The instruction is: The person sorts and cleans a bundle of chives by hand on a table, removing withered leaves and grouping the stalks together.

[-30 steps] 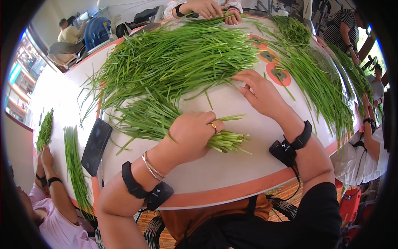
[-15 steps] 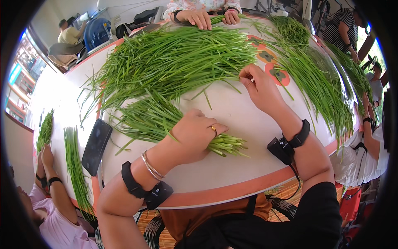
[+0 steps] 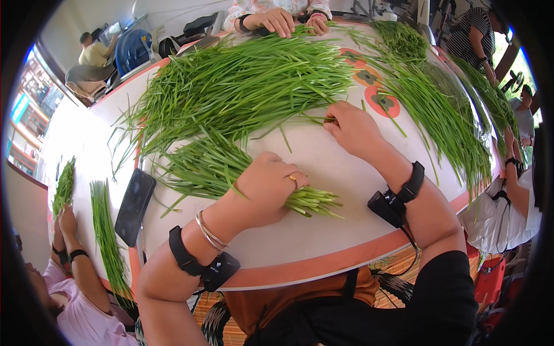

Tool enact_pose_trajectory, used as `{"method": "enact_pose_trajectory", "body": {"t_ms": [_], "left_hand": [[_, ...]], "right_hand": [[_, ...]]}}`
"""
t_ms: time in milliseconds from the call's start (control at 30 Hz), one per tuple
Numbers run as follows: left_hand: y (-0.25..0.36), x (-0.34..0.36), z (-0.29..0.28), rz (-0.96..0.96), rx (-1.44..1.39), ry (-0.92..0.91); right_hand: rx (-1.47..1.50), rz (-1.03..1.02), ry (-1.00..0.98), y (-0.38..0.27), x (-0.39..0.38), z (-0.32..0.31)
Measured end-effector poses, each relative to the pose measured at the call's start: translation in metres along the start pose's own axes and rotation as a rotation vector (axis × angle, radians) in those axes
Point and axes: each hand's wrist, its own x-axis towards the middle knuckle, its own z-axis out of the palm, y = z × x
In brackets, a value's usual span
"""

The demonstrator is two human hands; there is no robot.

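My left hand (image 3: pixel 265 187) is closed round a bundle of long green leafy stalks (image 3: pixel 205 164), whose pale cut ends stick out to its right. My right hand (image 3: pixel 349 128) pinches at a thin green stalk (image 3: pixel 313 119) just below the big loose pile of stalks (image 3: pixel 242 83) on the white table (image 3: pixel 306 245). A dark phone (image 3: pixel 133 207) lies to the left of my left forearm.
Across the table, a co-worker's hands (image 3: pixel 277 23) rest by the pile. Another person (image 3: pixel 75 291) grips stalks at the left, beside a separate bundle (image 3: pixel 107 236). More stalks (image 3: pixel 433 121) lie at the right, where other people stand. A seated person (image 3: pixel 92 53) is farther back.
My right hand has shifted down and left and now has a thin stalk at its fingertips. The co-worker's fingers across the table have moved. My left hand stays closed on the bundle.
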Motion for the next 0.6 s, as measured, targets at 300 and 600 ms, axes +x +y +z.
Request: {"method": "enact_pose_trajectory", "body": {"t_ms": [300,600], "left_hand": [[0.001,0.006,-0.004,0.036,-0.006,0.209],[-0.002,-0.001,-0.001,-0.049,-0.079,0.034]], "right_hand": [[0.071,-0.252,0.114,-0.004,-0.007,0.004],[0.034,-0.074,0.192,-0.01,-0.008,0.001]]}}
